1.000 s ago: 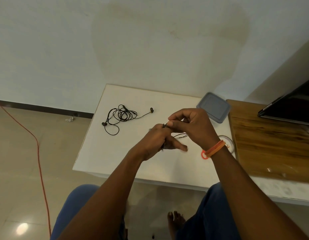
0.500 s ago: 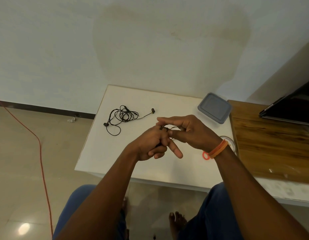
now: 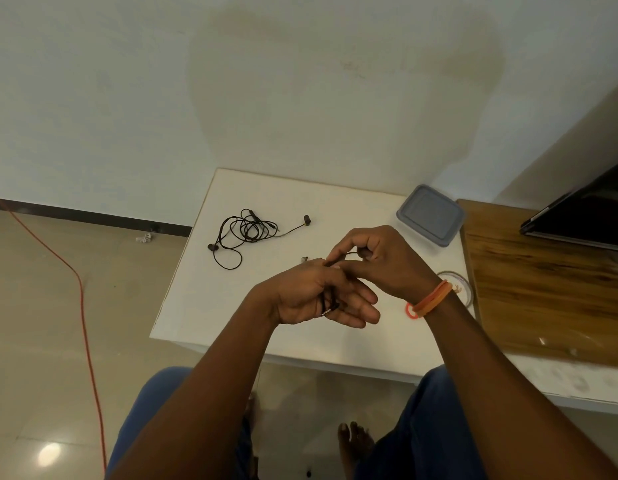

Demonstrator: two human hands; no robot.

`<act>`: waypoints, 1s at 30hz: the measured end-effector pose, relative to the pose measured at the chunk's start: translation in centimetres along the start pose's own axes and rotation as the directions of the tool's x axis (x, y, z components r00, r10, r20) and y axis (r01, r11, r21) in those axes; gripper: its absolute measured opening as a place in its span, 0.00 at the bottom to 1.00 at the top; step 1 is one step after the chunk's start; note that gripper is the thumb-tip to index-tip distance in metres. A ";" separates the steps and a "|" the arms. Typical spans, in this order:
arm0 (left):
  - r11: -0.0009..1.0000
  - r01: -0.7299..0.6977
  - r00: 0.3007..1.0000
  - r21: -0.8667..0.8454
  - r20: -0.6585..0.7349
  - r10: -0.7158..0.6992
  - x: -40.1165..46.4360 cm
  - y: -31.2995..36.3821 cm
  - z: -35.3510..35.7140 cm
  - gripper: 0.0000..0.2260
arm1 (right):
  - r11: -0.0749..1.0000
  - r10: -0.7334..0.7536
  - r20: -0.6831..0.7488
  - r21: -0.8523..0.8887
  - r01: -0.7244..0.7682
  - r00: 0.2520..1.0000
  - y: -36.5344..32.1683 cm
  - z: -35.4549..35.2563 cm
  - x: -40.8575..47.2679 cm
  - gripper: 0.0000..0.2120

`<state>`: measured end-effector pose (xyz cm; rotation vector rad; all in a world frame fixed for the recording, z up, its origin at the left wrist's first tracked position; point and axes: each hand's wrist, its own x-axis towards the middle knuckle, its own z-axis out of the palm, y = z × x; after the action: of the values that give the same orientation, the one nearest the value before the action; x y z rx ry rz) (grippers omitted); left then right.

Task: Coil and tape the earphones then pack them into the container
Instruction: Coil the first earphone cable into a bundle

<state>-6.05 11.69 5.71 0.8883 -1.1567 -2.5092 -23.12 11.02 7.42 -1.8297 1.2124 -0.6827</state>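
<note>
At the centre of the frame a thin black earphone cable (image 3: 330,304) is wound in loops around the fingers of the left hand (image 3: 314,299), whose fingers lie nearly straight and spread, palm turned up. A pale flecked stretch of the cable shows at the lower edge of the loops. The right hand (image 3: 380,261) is just above and touching it, thumb and forefinger pinching a strand of the same cable, the other fingers curled. An orange band (image 3: 432,299) circles the right wrist.

A second pair of earphones (image 3: 248,233) lies loose on the white table (image 3: 203,306), left of centre: a tangled black cable with two dark buds spread out to either side. So two sets show, one in the hands and one on the table.

One grey container (image 3: 430,214) with its lid on sits at the table's far right corner. One roll of clear tape (image 3: 461,284) lies by the right wrist, partly hidden. One dark screen (image 3: 584,209) rests on a wooden board (image 3: 549,289) at right.
</note>
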 end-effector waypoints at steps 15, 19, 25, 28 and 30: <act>0.999 -0.011 0.993 0.043 -0.119 0.016 -0.2 -0.4 -0.2 0.19 | 0.990 0.087 0.078 0.105 -0.095 0.993 0.8 -0.8 0.1 0.17; 0.999 0.015 0.994 0.034 0.111 -0.019 -0.4 -0.3 -0.9 0.22 | 0.981 0.051 0.127 0.181 -0.074 0.991 0.1 -0.7 -0.1 0.19; 0.991 -0.079 0.847 -0.108 0.517 0.124 -0.7 -0.1 -1.1 0.26 | 0.958 -0.013 0.197 0.283 -0.044 0.980 -0.1 -1.8 -0.3 0.11; 0.976 -0.051 0.835 -0.210 0.528 0.157 -0.4 -0.7 -1.2 0.23 | 0.982 -0.004 0.184 0.188 -0.031 0.983 -0.5 -1.5 -0.2 0.09; 0.950 0.002 0.842 -0.314 0.513 0.168 -0.3 -1.0 -1.4 0.18 | 0.998 0.003 0.101 0.061 -0.009 0.995 -0.8 -0.9 -0.1 0.06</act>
<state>-4.88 11.63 4.38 0.0415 -0.8648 -2.8379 -23.45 11.01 8.58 -1.7871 1.1190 -0.6105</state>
